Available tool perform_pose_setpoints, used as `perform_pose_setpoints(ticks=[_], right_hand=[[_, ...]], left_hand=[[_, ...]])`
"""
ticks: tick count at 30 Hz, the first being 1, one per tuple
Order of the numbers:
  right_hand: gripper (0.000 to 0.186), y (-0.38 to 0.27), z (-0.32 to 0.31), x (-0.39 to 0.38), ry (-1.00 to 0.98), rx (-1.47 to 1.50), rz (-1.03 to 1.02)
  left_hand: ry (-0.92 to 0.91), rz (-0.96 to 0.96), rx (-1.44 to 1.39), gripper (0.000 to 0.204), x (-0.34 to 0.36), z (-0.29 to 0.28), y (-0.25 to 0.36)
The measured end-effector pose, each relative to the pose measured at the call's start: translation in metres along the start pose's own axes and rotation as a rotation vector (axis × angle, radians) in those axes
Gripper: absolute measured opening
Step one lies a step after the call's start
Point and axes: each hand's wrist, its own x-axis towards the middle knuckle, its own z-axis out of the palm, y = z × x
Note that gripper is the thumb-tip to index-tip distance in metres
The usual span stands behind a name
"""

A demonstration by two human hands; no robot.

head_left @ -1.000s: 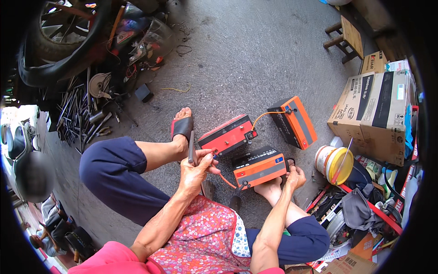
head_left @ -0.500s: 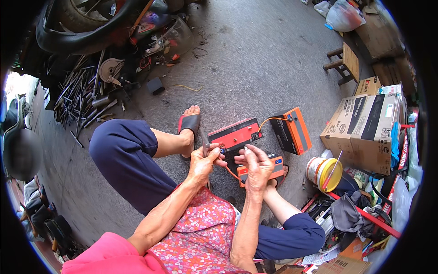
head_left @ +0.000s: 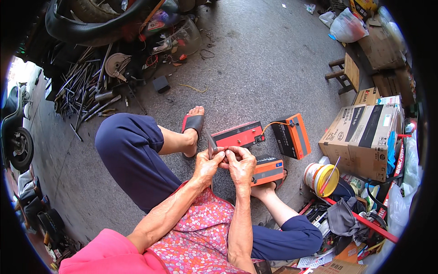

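Observation:
My left hand [head_left: 206, 166] is closed around a grey metal tool [head_left: 211, 142] that looks like a hammer; much of its handle is hidden. Against its fingertips, my right hand [head_left: 241, 165] pinches something too small to make out. Just beyond the hands lies a black battery with a red top [head_left: 242, 135]. An orange cable [head_left: 273, 123] links it to an orange-and-black battery [head_left: 292, 137] on its right. Another orange-fronted battery [head_left: 268, 172] sits beside my right hand, by my right foot, partly covered by that hand.
A cardboard box [head_left: 360, 137] and a white-and-yellow bucket [head_left: 321, 178] stand at the right, with a wooden stool [head_left: 345, 73] behind. Metal rods [head_left: 82, 89] and a black tyre [head_left: 98, 34] are heaped at the far left. Clutter [head_left: 344, 223] lies at the lower right.
My right hand has moved left, and its fingers now meet those of my left hand. The left hand still grips the grey tool. The view has shifted slightly.

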Motion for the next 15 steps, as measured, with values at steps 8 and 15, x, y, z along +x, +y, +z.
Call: perform_pose_setpoints(ticks=[8,15], right_hand=[[0.012,0.017,0.006,-0.017,0.105,0.118,0.023],[0.015,0.025,0.006,-0.022,0.121,0.256,0.118]], left_hand=[[0.014,-0.088,-0.008,0.021,-0.008,0.001,-0.002],[-0.014,-0.124,-0.017,0.02,-0.001,-0.009,-0.026]])
